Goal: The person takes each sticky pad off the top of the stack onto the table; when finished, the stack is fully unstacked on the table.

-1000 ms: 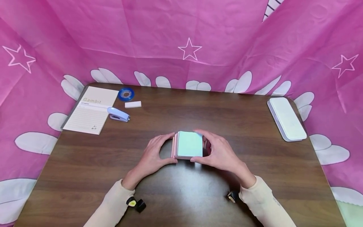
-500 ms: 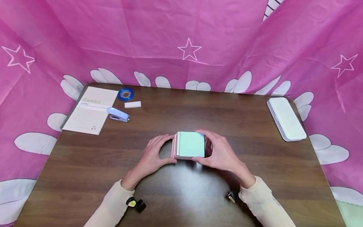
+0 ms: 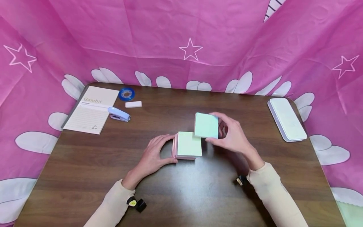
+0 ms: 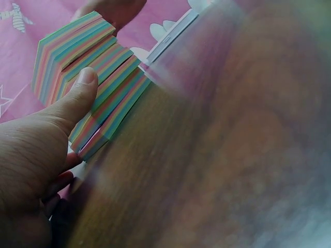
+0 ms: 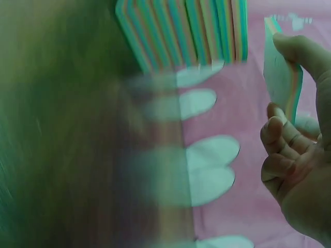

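A tall stack of sticky note pads stands mid-table, pale yellow-green on top, its striped coloured edges showing in the left wrist view. My left hand grips the stack's left side, thumb on the near face and fingers round the far one. Up and to the right, my right hand pinches one mint-topped sticky note pad between thumb and fingers. That pad overlaps the stack's far right corner in the head view. The right wrist view shows the held pad apart from the stack.
At the left lie a notebook, a lilac stapler, a blue tape roll and a white eraser. A white case lies at the far right. A pink curtain hangs behind the table.
The right hand has slid the mint-topped pad right, then lifted it off the stack, up and right, baring the pale yellow-green pad. The left hand has stayed on the stack.
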Demonstrator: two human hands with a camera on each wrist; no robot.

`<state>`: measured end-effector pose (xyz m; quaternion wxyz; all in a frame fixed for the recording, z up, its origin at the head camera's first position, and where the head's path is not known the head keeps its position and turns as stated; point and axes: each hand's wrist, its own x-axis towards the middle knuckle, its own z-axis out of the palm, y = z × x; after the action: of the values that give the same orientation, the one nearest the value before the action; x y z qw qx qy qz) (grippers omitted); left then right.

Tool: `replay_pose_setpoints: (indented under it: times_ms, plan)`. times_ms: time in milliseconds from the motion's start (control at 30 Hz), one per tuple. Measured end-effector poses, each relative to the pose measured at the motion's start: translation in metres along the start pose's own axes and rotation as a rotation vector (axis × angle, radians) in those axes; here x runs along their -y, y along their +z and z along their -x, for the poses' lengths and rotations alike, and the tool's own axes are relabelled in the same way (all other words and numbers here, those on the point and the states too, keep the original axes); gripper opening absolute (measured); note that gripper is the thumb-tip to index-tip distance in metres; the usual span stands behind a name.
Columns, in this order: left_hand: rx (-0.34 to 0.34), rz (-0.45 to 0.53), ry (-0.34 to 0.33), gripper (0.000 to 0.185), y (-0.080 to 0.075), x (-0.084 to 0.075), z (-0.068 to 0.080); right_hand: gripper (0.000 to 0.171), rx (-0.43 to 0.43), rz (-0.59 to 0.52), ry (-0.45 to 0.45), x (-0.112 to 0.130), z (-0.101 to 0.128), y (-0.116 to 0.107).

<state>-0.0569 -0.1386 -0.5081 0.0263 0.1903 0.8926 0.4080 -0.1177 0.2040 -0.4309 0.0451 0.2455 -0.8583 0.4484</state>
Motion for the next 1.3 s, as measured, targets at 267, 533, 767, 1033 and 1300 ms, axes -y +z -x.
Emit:
replay_pose_setpoints:
  times_ms: [267, 533, 767, 1033, 1300]
  plan:
    - [0.011, -0.004, -0.014, 0.095, 0.000, 0.000, 0.000, 0.080, 0.019, 0.067, 0.099, -0.050, -0.025, -0.012]
    - [0.016, -0.011, -0.019, 0.095, 0.000, -0.001, 0.001, 0.084, 0.116, 0.236, 0.176, -0.103, -0.038, -0.010]
    - [0.016, -0.011, -0.025, 0.095, 0.000, -0.002, 0.001, 0.094, 0.173, 0.297, 0.241, -0.091, -0.041, -0.010]
    - [0.018, -0.008, -0.022, 0.094, 0.000, -0.002, 0.002, 0.082, 0.125, 0.263, 0.311, -0.095, -0.050, -0.009]
    - [0.017, -0.010, -0.016, 0.095, 0.000, -0.001, 0.001, 0.084, 0.100, 0.284, 0.318, -0.106, -0.072, -0.009]
